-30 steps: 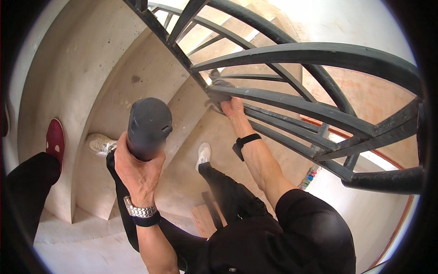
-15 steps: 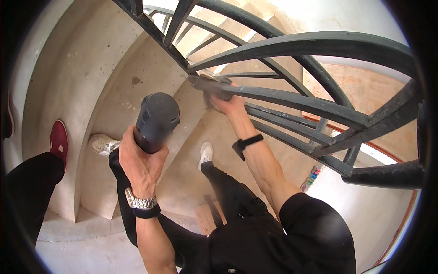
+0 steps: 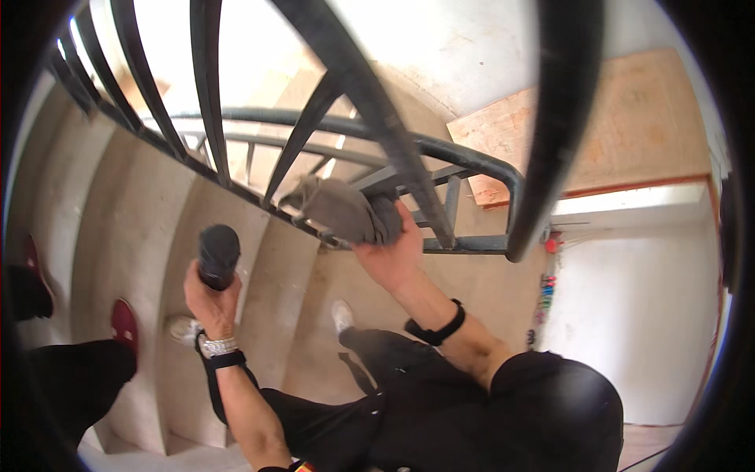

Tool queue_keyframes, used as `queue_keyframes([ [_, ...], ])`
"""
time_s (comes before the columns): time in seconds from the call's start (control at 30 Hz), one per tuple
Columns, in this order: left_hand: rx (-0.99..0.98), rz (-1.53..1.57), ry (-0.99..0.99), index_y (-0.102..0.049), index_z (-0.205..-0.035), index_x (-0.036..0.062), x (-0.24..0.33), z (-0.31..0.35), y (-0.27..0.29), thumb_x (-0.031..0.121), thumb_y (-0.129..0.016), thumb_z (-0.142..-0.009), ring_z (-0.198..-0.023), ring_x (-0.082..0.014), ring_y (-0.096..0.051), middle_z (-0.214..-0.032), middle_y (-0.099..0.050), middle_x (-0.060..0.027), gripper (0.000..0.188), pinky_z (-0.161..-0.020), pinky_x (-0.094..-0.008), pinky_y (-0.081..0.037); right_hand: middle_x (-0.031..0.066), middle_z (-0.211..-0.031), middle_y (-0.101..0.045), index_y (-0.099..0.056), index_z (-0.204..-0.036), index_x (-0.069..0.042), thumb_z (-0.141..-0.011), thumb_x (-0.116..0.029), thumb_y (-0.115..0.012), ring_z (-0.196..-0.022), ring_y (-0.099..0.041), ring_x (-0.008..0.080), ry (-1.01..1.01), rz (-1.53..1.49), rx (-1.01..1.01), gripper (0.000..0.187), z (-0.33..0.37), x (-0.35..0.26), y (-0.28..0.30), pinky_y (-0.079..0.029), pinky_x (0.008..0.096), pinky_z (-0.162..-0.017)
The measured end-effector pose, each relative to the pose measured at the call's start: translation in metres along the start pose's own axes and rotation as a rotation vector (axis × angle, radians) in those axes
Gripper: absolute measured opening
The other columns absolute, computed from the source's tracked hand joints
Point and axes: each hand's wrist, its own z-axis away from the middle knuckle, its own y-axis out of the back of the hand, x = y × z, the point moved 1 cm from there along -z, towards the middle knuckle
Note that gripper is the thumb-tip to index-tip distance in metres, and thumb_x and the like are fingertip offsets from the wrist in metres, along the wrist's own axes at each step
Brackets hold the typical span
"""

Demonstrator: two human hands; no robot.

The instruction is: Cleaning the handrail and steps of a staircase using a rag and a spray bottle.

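My left hand (image 3: 211,305) is wrapped round an upright dark bottle (image 3: 219,256) with a rounded top, held over the stair treads. A silver watch and a black band sit on that wrist. Off to the right, my right hand (image 3: 395,259) is closed on a bunched grey cloth (image 3: 338,211). The cloth lies against the lower bars of the black metal railing (image 3: 311,134), and some of it is hidden behind a slanting bar. Its exact contact with the bar is partly blurred.
Curved concrete steps (image 3: 130,228) descend on the left. Another person's red shoe (image 3: 123,321) and dark trouser leg stand beside me. A thick handrail (image 3: 568,118) crosses near the view at upper right. Beyond it are a wooden board (image 3: 598,122) and small coloured items (image 3: 545,291).
My view has swung, bringing more railing in. My right hand and the cloth have come up higher along the bars. The bottle in my left hand is lower and farther from view.
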Motion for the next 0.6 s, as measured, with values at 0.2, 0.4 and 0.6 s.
queue_keyframes([
  [0.2, 0.032, 0.120, -0.003, -0.060, -0.120, 0.0029, 0.039, 0.041, 0.007, 0.019, -0.085, -0.059, -0.098, -0.0414, -0.065, -0.104, -0.067, -0.0212, 0.068, -0.086, -0.0477, -0.051, 0.0166, -0.140, -0.055, -0.051, -0.141, -0.001, -0.098, -0.019, -0.050, -0.129, -0.051, 0.0310, 0.627, 1.048, -0.487, 0.046, 0.103, -0.056, -0.054, -0.036, 0.0420, -0.112],
  [0.4, 0.021, 0.356, 0.140, -0.058, -0.118, 0.0021, 0.144, 0.081, 0.048, 0.013, -0.083, -0.064, -0.091, -0.0235, -0.067, -0.100, -0.068, -0.0112, 0.060, -0.085, -0.0369, -0.053, 0.0299, -0.119, -0.056, -0.049, -0.144, -0.007, -0.093, -0.023, -0.056, -0.105, -0.055, 0.0433, 1.546, 1.891, -0.519, 0.054, 0.021, -0.034, -0.154, -0.041, 0.0521, -0.091],
  [0.6, 0.042, 0.351, 0.148, -0.057, -0.115, -0.0002, 0.186, 0.112, 0.097, 0.008, -0.082, -0.065, -0.090, -0.0232, -0.066, -0.101, -0.067, -0.0100, 0.056, -0.087, -0.0377, -0.053, 0.0323, -0.130, -0.053, -0.034, -0.152, -0.007, -0.088, -0.002, -0.058, -0.120, -0.053, 0.0471, 1.583, 1.784, -0.519, 0.068, 0.020, -0.037, -0.123, -0.039, 0.0524, -0.107],
])
